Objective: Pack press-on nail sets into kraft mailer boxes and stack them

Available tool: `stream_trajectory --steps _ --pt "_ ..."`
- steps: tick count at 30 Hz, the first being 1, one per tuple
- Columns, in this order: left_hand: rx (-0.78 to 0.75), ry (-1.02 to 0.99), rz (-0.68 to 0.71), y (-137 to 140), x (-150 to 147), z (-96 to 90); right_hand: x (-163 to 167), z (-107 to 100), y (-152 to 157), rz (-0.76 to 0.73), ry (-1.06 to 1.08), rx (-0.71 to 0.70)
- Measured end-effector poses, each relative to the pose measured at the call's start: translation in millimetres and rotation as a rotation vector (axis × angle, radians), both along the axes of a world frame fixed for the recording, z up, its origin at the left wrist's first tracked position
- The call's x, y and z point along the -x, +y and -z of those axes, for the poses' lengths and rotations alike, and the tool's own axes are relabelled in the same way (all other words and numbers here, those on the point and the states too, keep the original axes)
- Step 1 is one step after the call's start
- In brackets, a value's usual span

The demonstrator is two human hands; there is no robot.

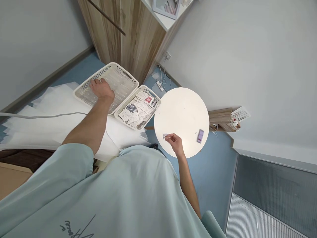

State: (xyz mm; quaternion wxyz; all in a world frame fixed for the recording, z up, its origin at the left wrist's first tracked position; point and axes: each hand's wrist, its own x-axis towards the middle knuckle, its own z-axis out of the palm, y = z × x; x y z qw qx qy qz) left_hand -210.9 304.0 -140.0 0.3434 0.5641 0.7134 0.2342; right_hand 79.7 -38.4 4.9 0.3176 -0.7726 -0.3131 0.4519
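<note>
My left hand reaches into the larger white basket, its fingers apart over a layer of clear plastic packets. I see nothing held in it. Over the near edge of the round white table, my right hand pinches a small card with a purple-grey pattern between thumb and fingers. The smaller white basket, filled with a pile of small printed cards, stands between the larger basket and the table. A few cards there carry red or dark pieces.
A purple blurred object lies on the table's right side. White sheets spread under the baskets, with a cable across them. A wooden cabinet stands behind. A power strip lies on the floor; a low wooden shelf is at right.
</note>
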Motion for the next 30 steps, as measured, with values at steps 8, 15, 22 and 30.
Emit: stream_trajectory --steps 8,15,22,30 --pt "0.006 0.104 -0.132 -13.7 1.4 -14.0 -1.9 4.2 4.9 -0.019 0.033 -0.008" --pt "-0.137 -0.038 -0.257 -64.4 -26.9 -49.5 -4.2 10.1 22.0 -0.109 0.074 -0.042" --pt "-0.272 -0.153 -0.023 -178.5 -101.8 -99.4 -21.0 5.2 31.7 -0.13 0.136 -0.116" --pt "-0.186 -0.217 0.17 -274.0 -168.3 -133.9 -72.7 -10.9 10.7 -0.043 0.127 -0.247"
